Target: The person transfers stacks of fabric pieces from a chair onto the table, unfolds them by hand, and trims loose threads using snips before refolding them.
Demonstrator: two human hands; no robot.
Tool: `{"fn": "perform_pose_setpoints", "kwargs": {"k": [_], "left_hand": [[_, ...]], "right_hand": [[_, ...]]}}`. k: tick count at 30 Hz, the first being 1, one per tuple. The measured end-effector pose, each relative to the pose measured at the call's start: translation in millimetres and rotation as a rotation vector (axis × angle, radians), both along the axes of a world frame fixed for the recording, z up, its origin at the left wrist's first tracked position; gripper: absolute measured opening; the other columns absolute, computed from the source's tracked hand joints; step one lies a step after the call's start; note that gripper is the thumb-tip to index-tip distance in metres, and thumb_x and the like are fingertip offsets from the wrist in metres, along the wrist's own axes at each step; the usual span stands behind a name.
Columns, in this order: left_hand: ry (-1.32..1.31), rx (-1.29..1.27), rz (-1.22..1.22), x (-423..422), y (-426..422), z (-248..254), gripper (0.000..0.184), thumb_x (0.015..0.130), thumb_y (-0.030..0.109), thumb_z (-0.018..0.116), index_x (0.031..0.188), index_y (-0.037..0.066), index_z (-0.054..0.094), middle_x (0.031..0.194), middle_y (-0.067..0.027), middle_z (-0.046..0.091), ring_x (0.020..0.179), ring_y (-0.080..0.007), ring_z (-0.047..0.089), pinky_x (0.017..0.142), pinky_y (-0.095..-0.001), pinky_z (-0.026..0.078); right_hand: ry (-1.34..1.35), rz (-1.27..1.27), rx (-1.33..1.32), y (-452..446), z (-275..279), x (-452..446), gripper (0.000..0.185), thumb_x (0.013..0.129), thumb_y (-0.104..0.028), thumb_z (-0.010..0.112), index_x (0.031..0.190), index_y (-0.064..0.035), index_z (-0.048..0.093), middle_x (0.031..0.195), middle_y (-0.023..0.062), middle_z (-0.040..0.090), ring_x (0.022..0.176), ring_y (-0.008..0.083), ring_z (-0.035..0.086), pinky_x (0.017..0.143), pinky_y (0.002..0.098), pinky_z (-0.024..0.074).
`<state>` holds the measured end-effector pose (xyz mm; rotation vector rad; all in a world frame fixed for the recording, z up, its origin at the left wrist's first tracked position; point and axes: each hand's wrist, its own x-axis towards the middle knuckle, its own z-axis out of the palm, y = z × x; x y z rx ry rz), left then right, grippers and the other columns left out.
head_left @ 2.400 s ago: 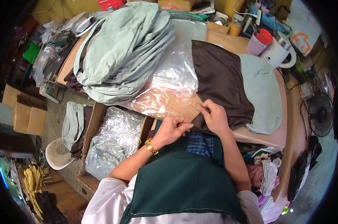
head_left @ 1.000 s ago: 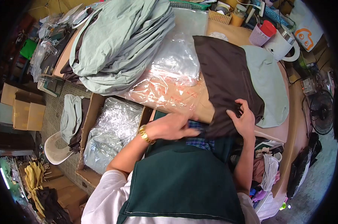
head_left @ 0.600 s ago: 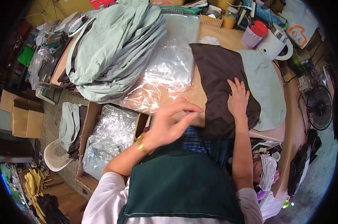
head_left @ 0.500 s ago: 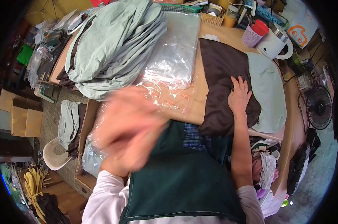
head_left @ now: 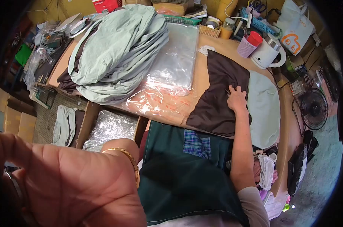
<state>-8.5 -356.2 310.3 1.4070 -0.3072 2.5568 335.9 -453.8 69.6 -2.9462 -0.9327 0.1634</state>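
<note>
My left hand [head_left: 80, 185] is raised close to the camera at the lower left, palm showing, with a gold bracelet at the wrist. Its fingers run into the dark image edge and are mostly hidden; part of a ring shows there. On the table, my right hand [head_left: 237, 99] rests on a dark brown cloth piece [head_left: 220, 109], fingers slightly bent and apart. A pale green cloth piece [head_left: 264, 109] lies partly under the brown one, to its right. Left of the brown cloth are clear plastic bags [head_left: 175, 56] in a flat stack.
A large pile of pale green cloth [head_left: 114, 53] covers the table's left side. A white kettle [head_left: 268, 53], a purple cup [head_left: 247, 45] and a basket [head_left: 210, 31] stand at the back. An open box [head_left: 112, 128] with crumpled plastic sits below the table edge. A black fan [head_left: 314, 109] is at right.
My left hand has moved from above the table edge down and left, much nearer the camera. My right hand stays on the brown cloth, its fingers now more bent. The view has shifted.
</note>
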Motion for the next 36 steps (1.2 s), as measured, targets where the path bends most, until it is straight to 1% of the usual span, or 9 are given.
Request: {"fn": "perform_pose_setpoints", "kwargs": {"k": [5, 10, 15, 17, 21, 23, 29, 32, 36], "left_hand": [[0.106, -0.003, -0.178, -3.6, 2.5, -28.6, 0.025, 0.077, 0.019, 0.064, 0.098, 0.005, 0.063, 0.097, -0.0096, 0.057, 0.089, -0.0238, 0.054, 0.083, -0.0400, 0.037], [1.006, -0.286, -0.366, 91.6, 44.2, -91.9, 0.021, 0.076, -0.003, 0.063, 0.096, 0.002, 0.065, 0.086, -0.0107, 0.065, 0.072, -0.0231, 0.059, 0.068, -0.0314, 0.047], [1.628, -0.137, -0.533, 143.1, 39.3, -196.7, 0.044, 0.085, 0.020, 0.069, 0.124, 0.005, 0.056, 0.127, -0.0144, 0.057, 0.121, -0.0340, 0.053, 0.098, -0.0450, 0.043], [1.768, 0.068, -0.328, 142.1, 16.3, -228.5, 0.062, 0.087, 0.035, 0.066, 0.138, 0.006, 0.045, 0.145, -0.0182, 0.042, 0.136, -0.0355, 0.039, 0.110, -0.0477, 0.033], [2.023, 0.161, -0.196, 132.4, 6.6, -253.6, 0.070, 0.085, 0.037, 0.067, 0.142, 0.007, 0.040, 0.148, -0.0191, 0.036, 0.140, -0.0351, 0.032, 0.113, -0.0496, 0.028], [1.968, 0.174, -0.161, 128.0, 12.2, -255.5, 0.066, 0.085, 0.033, 0.067, 0.140, 0.005, 0.043, 0.147, -0.0195, 0.039, 0.135, -0.0358, 0.039, 0.109, -0.0468, 0.034], [1.622, -0.455, -0.403, 142.6, 51.5, -225.5, 0.046, 0.085, 0.006, 0.066, 0.128, 0.001, 0.051, 0.123, -0.0204, 0.053, 0.104, -0.0356, 0.060, 0.087, -0.0397, 0.049], [1.384, -0.524, -0.264, 195.2, 81.0, -234.1, 0.058, 0.084, 0.019, 0.069, 0.129, -0.008, 0.043, 0.131, -0.0281, 0.045, 0.120, -0.0418, 0.048, 0.100, -0.0421, 0.042], [1.141, -0.669, -0.215, 242.2, 83.7, -235.7, 0.058, 0.084, 0.027, 0.072, 0.125, -0.007, 0.049, 0.118, -0.0248, 0.057, 0.105, -0.0369, 0.058, 0.089, -0.0407, 0.048]], "right_hand": [[0.002, 0.279, -0.016, -28.9, 0.9, -20.8, 0.043, 0.094, -0.025, 0.053, 0.135, -0.0117, 0.051, 0.123, 0.0269, 0.050, 0.107, 0.0521, 0.051, 0.094, 0.0512, 0.0442], [0.206, 0.304, 0.060, -34.0, 65.6, -19.5, 0.030, 0.094, -0.019, 0.053, 0.118, -0.0047, 0.063, 0.116, 0.0146, 0.064, 0.109, 0.0331, 0.059, 0.095, 0.0411, 0.0458], [-0.145, 0.609, 0.517, 57.1, 9.1, 72.5, 0.031, 0.094, -0.017, 0.052, 0.123, -0.0116, 0.062, 0.131, 0.0167, 0.057, 0.121, 0.0347, 0.053, 0.104, 0.0430, 0.0397], [0.266, 0.557, 0.459, 109.2, -12.5, 95.2, 0.036, 0.095, -0.018, 0.049, 0.130, -0.0134, 0.057, 0.141, 0.0147, 0.049, 0.129, 0.0342, 0.045, 0.108, 0.0442, 0.0343], [0.103, 0.664, 0.328, 172.5, -40.3, 130.4, 0.038, 0.096, -0.021, 0.047, 0.133, -0.0138, 0.055, 0.144, 0.0153, 0.045, 0.131, 0.0332, 0.043, 0.109, 0.0429, 0.0344], [0.094, 0.617, 0.572, 184.0, -36.3, 138.9, 0.037, 0.096, -0.019, 0.051, 0.130, -0.0043, 0.054, 0.139, 0.0203, 0.049, 0.125, 0.0354, 0.049, 0.105, 0.0388, 0.0381], [0.087, 0.323, 0.312, 96.6, 18.2, 78.3, 0.037, 0.095, -0.028, 0.053, 0.121, -0.0024, 0.058, 0.125, 0.0208, 0.056, 0.114, 0.0387, 0.054, 0.096, 0.0440, 0.0443], [0.030, 0.263, 0.335, 64.0, -0.1, 52.1, 0.035, 0.092, -0.024, 0.059, 0.113, 0.0035, 0.058, 0.113, 0.0240, 0.059, 0.108, 0.0415, 0.056, 0.091, 0.0460, 0.0452], [0.125, 0.315, 0.663, 33.9, 36.8, -1.1, 0.022, 0.089, -0.014, 0.064, 0.098, 0.0044, 0.056, 0.090, 0.0228, 0.060, 0.084, 0.0401, 0.058, 0.076, 0.0423, 0.0470]]}}
